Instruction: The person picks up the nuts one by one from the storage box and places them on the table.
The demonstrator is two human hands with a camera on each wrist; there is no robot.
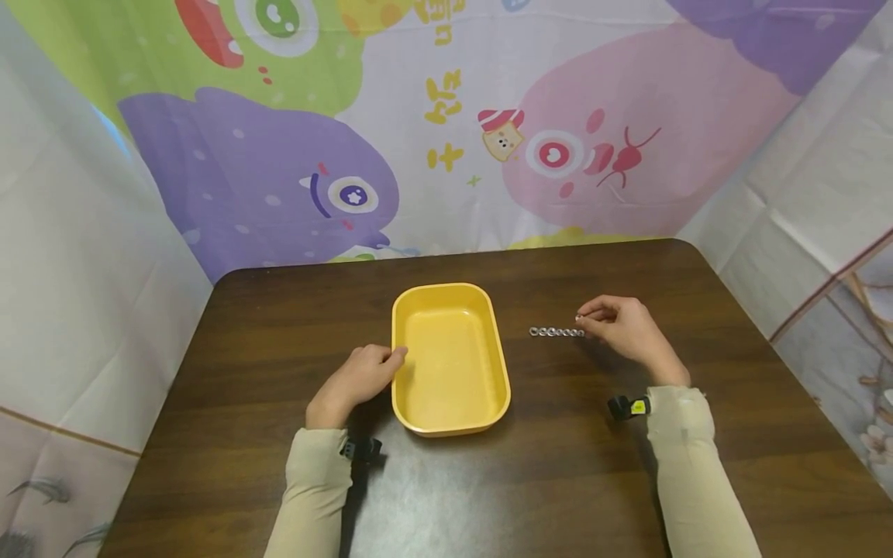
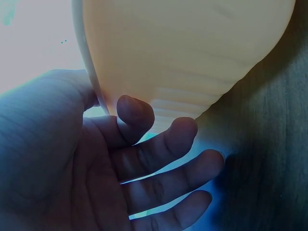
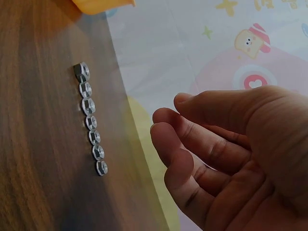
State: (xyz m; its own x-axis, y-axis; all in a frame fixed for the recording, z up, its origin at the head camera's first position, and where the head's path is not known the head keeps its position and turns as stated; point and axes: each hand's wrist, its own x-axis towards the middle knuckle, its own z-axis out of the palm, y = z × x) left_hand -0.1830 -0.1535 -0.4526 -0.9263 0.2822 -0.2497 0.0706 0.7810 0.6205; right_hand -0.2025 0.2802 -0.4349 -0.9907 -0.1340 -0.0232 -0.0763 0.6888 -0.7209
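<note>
A yellow plastic tray (image 1: 449, 431) with rounded corners sits mid-table, its inside bare. My left hand (image 1: 357, 378) grips the tray's left rim, thumb over the edge. The left wrist view shows the index finger against the outer wall (image 2: 183, 53), with the other fingers spread below. To the right of the tray, several silver metal nuts (image 1: 552, 332) form a straight row. Just above the row's right end, my right hand (image 1: 624, 329) pinches a small shiny nut (image 1: 578, 317) at its fingertips. In the right wrist view that nut is hidden, and the row (image 3: 91, 122) lies beside the fingers.
The dark wooden table (image 1: 293, 310) has rounded far corners. A cartoon-print curtain (image 1: 446, 209) hangs along its back edge, and pale tile-patterned sheets flank both sides. Each wrist carries a small black camera (image 1: 623, 408) on a strap.
</note>
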